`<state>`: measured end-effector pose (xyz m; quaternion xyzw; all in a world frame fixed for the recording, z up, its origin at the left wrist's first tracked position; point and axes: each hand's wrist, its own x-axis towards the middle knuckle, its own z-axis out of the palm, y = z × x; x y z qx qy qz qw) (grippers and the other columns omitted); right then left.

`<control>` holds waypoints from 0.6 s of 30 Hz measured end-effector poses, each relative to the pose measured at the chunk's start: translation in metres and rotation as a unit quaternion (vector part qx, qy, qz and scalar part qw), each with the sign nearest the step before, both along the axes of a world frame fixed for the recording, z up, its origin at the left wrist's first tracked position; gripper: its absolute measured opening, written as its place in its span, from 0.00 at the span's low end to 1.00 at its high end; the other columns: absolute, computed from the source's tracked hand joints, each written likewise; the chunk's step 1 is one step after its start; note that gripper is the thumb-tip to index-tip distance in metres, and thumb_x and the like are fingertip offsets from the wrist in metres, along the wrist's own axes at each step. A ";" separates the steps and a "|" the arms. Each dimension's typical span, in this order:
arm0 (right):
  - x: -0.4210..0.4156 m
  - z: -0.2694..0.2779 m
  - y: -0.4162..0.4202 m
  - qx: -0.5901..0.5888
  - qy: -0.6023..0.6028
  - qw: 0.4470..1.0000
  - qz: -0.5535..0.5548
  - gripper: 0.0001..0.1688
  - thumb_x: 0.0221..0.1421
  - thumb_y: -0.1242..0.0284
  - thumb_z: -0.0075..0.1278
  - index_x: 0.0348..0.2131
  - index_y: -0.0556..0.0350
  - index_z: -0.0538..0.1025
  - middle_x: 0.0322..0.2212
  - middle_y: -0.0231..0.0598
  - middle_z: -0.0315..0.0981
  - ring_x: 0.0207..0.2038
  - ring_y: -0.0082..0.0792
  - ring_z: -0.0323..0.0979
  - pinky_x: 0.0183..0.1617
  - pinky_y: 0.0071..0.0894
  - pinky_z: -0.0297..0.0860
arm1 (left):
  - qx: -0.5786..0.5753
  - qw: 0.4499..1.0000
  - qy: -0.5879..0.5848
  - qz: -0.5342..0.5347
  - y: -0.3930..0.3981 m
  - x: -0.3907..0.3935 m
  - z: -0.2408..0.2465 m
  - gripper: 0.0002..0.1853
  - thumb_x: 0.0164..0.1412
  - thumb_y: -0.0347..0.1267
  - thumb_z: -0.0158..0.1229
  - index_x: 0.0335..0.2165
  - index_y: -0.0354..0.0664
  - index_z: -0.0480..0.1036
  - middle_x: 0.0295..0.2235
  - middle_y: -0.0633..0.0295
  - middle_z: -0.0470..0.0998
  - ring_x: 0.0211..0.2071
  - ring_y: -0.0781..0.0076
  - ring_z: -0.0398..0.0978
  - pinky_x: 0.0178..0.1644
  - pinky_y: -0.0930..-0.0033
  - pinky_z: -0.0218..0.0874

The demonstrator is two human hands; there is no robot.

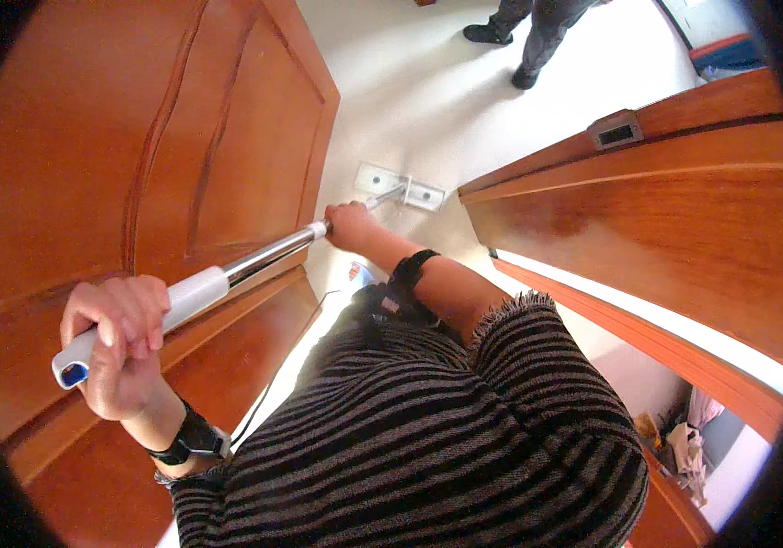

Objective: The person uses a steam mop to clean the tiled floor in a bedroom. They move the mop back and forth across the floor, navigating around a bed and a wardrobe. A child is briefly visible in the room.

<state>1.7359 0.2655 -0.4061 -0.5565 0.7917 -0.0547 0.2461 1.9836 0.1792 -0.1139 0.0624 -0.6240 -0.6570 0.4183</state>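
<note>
A flat mop's telescopic handle (271,255) slants across the view from lower left toward the floor. Around its white grip, near the open blue-lined end, my left hand (121,339) is wrapped. Farther down, my right hand (350,226) is closed about the shaft just past a white collar. The pale flat mop head (402,187) rests on the light floor (426,130) between two door leaves, joined to the shaft by a hinge. My right hand hides a short stretch of the shaft.
A brown wooden door (241,123) stands close on the left. Another wooden door (638,226), with a metal latch plate (616,131), is on the right. Beyond, a person's dark-trousered legs (549,41) stand on the floor. A thin dark cable (282,363) runs beside me. Crumpled items (686,452) lie lower right.
</note>
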 end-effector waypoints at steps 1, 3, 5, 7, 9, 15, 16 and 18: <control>0.007 0.000 0.002 0.014 -0.016 1.000 -0.009 0.17 0.46 0.63 0.49 0.32 0.58 0.72 0.30 0.50 0.73 0.37 0.50 0.70 0.40 0.46 0.68 | 0.000 1.000 -0.007 -0.006 -0.003 0.004 -0.006 0.09 0.55 0.33 0.49 0.21 0.44 0.61 0.13 0.69 0.60 0.14 0.79 0.56 0.25 0.70 0.48; 0.018 0.008 0.009 0.036 -0.027 0.999 0.018 0.17 0.46 0.62 0.49 0.33 0.55 0.73 0.30 0.48 0.73 0.38 0.49 0.70 0.39 0.45 0.68 | 0.008 0.999 0.003 -0.031 0.001 0.027 -0.015 0.09 0.54 0.34 0.50 0.22 0.45 0.61 0.13 0.69 0.60 0.14 0.80 0.56 0.25 0.71 0.49; 0.039 0.021 0.008 0.027 -0.027 0.999 0.037 0.15 0.45 0.63 0.49 0.31 0.52 0.73 0.30 0.43 0.73 0.38 0.46 0.70 0.39 0.44 0.68 | -0.005 1.000 0.008 -0.024 0.009 0.055 -0.014 0.11 0.55 0.36 0.51 0.21 0.46 0.60 0.14 0.69 0.62 0.14 0.81 0.57 0.25 0.73 0.48; 0.063 0.037 0.006 0.032 -0.030 0.997 0.061 0.12 0.45 0.65 0.48 0.31 0.49 0.72 0.29 0.40 0.72 0.38 0.44 0.69 0.39 0.44 0.68 | -0.003 1.000 0.018 -0.018 0.017 0.078 -0.001 0.12 0.55 0.36 0.51 0.20 0.47 0.59 0.14 0.69 0.62 0.14 0.81 0.57 0.25 0.73 0.48; 0.047 0.061 -0.007 -0.004 -0.033 0.999 0.032 0.12 0.45 0.67 0.48 0.32 0.49 0.73 0.30 0.40 0.71 0.39 0.43 0.68 0.39 0.43 0.68 | 0.000 1.000 0.012 -0.029 0.002 0.060 0.029 0.12 0.54 0.35 0.52 0.20 0.48 0.59 0.14 0.69 0.61 0.15 0.80 0.55 0.25 0.72 0.47; -0.081 0.121 0.024 0.019 -0.012 1.000 0.009 0.11 0.45 0.71 0.47 0.33 0.47 0.74 0.33 0.40 0.72 0.41 0.42 0.68 0.40 0.39 0.69 | -0.011 0.998 -0.024 0.055 0.078 -0.045 0.072 0.14 0.52 0.38 0.52 0.18 0.48 0.57 0.14 0.70 0.57 0.19 0.76 0.53 0.27 0.68 0.44; -0.097 0.128 0.029 0.019 0.000 1.000 0.010 0.10 0.45 0.71 0.47 0.32 0.49 0.73 0.33 0.40 0.72 0.41 0.42 0.69 0.39 0.40 0.69 | -0.013 0.997 -0.033 0.066 0.085 -0.054 0.071 0.15 0.52 0.38 0.53 0.18 0.48 0.58 0.14 0.69 0.58 0.19 0.75 0.54 0.29 0.67 0.46; -0.112 0.138 0.032 0.012 0.013 1.000 0.007 0.11 0.46 0.70 0.46 0.33 0.50 0.73 0.34 0.42 0.71 0.41 0.42 0.69 0.40 0.42 0.69 | 0.003 0.996 -0.047 0.071 0.092 -0.059 0.078 0.15 0.51 0.39 0.55 0.18 0.48 0.59 0.15 0.68 0.59 0.21 0.73 0.58 0.34 0.65 0.50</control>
